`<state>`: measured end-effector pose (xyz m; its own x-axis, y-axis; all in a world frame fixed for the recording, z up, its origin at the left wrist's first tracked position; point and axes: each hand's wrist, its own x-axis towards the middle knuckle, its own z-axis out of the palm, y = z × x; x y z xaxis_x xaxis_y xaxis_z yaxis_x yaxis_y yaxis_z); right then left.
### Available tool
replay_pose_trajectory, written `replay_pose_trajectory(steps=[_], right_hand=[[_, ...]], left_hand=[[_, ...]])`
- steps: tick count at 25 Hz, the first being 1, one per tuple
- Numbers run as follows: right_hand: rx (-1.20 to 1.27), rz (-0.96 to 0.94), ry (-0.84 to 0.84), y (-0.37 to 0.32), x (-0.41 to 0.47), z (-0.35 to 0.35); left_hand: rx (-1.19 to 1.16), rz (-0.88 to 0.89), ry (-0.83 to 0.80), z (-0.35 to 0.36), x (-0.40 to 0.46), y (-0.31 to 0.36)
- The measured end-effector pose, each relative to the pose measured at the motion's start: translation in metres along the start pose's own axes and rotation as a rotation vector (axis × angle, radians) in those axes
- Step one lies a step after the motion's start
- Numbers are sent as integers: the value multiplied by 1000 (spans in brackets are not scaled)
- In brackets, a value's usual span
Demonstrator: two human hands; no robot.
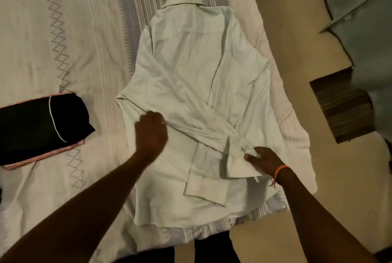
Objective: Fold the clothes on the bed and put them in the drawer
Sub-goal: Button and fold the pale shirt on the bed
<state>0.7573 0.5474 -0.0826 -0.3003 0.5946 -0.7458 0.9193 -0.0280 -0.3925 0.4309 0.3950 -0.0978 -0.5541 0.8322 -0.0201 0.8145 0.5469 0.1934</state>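
Observation:
A pale, long-sleeved collared shirt (191, 67) lies back-up near the bed's corner, collar away from me. Both sleeves are folded across its back, and their cuffs lie over the lower half. My left hand (151, 131) grips the fabric at the shirt's left side, where one sleeve crosses. My right hand (265, 159), with an orange band on the wrist, pinches the cloth beside a cuff at the shirt's right side. A folded black garment with white piping (42, 122) sits on a folded pink one (38, 157) at the left of the bed.
The bed carries a cream bedspread (63, 40) with grey patterned bands. Its corner and edge run down the right, with tan floor (297, 29) beyond. A dark wooden piece of furniture (341, 105) and a grey-green cabinet (360, 8) stand at the right.

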Motion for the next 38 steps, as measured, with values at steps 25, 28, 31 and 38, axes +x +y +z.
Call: replay_pose_trajectory(steps=[25, 28, 31, 38], right_hand=[[134, 96, 257, 34, -26, 30], [149, 125, 321, 36, -27, 30], [-4, 139, 413, 27, -35, 34], [-89, -123, 226, -17, -34, 64]], left_hand=[[-1171, -1041, -827, 34, -100, 161], [-1180, -1064, -909, 33, -111, 164], [-1116, -1077, -827, 31, -112, 163], [-462, -468, -746, 32, -113, 141]])
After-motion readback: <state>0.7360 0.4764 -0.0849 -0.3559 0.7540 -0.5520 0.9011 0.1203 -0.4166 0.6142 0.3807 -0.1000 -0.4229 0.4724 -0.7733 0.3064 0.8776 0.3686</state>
